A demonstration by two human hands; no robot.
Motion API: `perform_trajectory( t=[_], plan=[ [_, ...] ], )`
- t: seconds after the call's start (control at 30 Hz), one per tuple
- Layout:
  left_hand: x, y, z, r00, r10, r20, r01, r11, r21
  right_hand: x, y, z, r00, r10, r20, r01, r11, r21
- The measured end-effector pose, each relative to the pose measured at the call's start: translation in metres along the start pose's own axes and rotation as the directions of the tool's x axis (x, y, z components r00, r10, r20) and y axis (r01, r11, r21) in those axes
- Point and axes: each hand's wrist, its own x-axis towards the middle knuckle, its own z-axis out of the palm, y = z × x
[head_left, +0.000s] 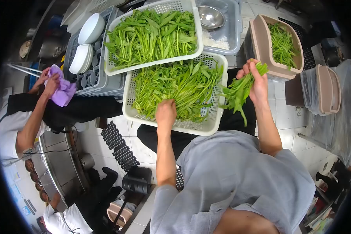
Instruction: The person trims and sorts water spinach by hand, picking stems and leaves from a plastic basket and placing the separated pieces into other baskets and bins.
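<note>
My right hand (258, 81) is closed around a bunch of water spinach (238, 91), held up just past the right side of the lower basket, leaves hanging down. My left hand (166, 113) reaches over the near rim of that white perforated basket (210, 128). Its fingers curl into the loose water spinach (175, 87) lying there; the fingertips are partly hidden. A second white basket (154, 64), heaped with more water spinach (154, 35), overlaps the far edge of the first.
At right stands a beige bin (257, 33) with greens in it, and beyond it a bagged bin (327, 89). A metal bowl (210, 17) sits in a grey tub (236, 39). White bowls (91, 29) rest on a crate at left, beside a person holding a purple cloth (60, 87).
</note>
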Motion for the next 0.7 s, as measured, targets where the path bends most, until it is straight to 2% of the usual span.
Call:
perform_trajectory(
  t=[0.07,0.2,0.3,0.37,0.47,0.5,0.57,0.6,0.63,0.7],
  plan=[
    [0.005,-0.001,0.011,0.998,0.043,0.056,-0.051,0.986,0.161,0.000,-0.004,-0.002,1.000,0.012,-0.001,-0.012,1.000,-0.021],
    [0.011,0.002,0.009,0.996,0.023,0.082,-0.038,0.981,0.189,-0.002,-0.008,-0.008,0.997,0.035,-0.064,-0.038,0.998,-0.059],
    [0.015,-0.007,0.010,0.996,-0.008,0.085,-0.001,0.995,0.099,-0.003,-0.011,-0.015,0.995,0.060,-0.077,-0.064,0.996,-0.055],
    [0.018,0.002,-0.003,0.953,-0.164,0.256,0.165,0.986,0.019,-0.003,-0.010,-0.019,0.995,0.064,-0.080,-0.067,0.997,-0.045],
    [0.015,-0.005,-0.003,0.943,-0.124,0.308,0.151,0.986,-0.065,-0.002,-0.009,-0.023,0.994,0.072,-0.085,-0.075,0.996,-0.038],
    [0.014,-0.002,-0.007,0.948,-0.127,0.293,0.152,0.986,-0.063,-0.001,-0.009,-0.022,0.993,0.076,-0.093,-0.080,0.996,-0.041],
    [0.013,0.003,-0.017,0.963,-0.103,0.248,0.155,0.968,-0.199,-0.001,-0.010,-0.019,0.994,0.076,-0.083,-0.080,0.996,-0.043],
    [0.015,0.009,-0.028,0.939,-0.166,0.301,0.241,0.942,-0.232,-0.001,-0.010,-0.018,0.993,0.078,-0.087,-0.085,0.994,-0.069],
    [0.017,0.007,-0.033,0.943,-0.164,0.291,0.236,0.943,-0.233,0.000,-0.010,-0.017,0.992,0.080,-0.093,-0.089,0.991,-0.096],
    [0.018,0.005,-0.043,0.942,-0.209,0.262,0.298,0.881,-0.369,0.001,-0.009,-0.015,0.994,0.076,-0.082,-0.085,0.990,-0.114]
  ],
)
